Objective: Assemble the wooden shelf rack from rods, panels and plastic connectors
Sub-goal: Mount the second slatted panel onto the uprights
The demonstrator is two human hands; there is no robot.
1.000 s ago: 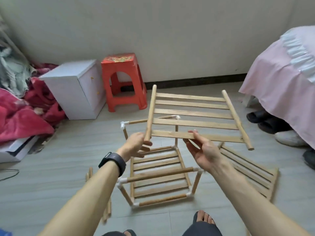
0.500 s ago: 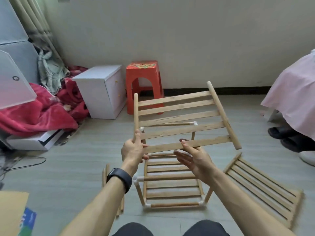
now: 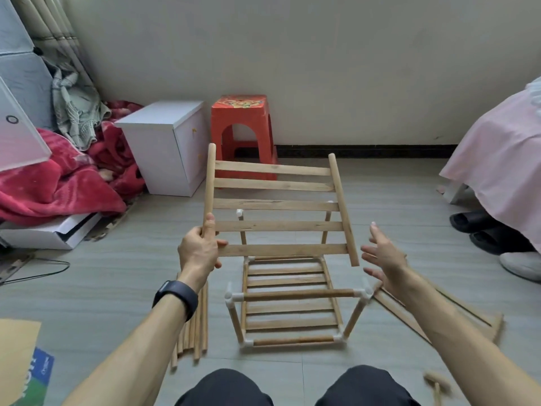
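A slatted wooden panel (image 3: 275,205) hangs in the air above the partly built rack (image 3: 292,294). My left hand (image 3: 200,252) grips the near end of the panel's left side rod. My right hand (image 3: 383,256) is spread with straight fingers just right of the panel's right rod, apart from it. The rack stands on the floor, with a slatted bottom shelf, upright rods and white plastic connectors (image 3: 232,296) at its corners. A bundle of loose rods (image 3: 191,329) lies on the floor to the rack's left. Another slatted panel (image 3: 456,315) lies flat at the right, partly behind my right forearm.
A red plastic stool (image 3: 243,124) and a white cabinet (image 3: 164,145) stand by the far wall. Red blankets (image 3: 52,186) pile up at the left, a pink-covered bed (image 3: 503,153) with shoes beneath at the right. A small wooden mallet (image 3: 436,383) lies at bottom right.
The panel has swung level and squarer over the rack. My right hand has let go of the front slat and moved out to the right, fingers spread.
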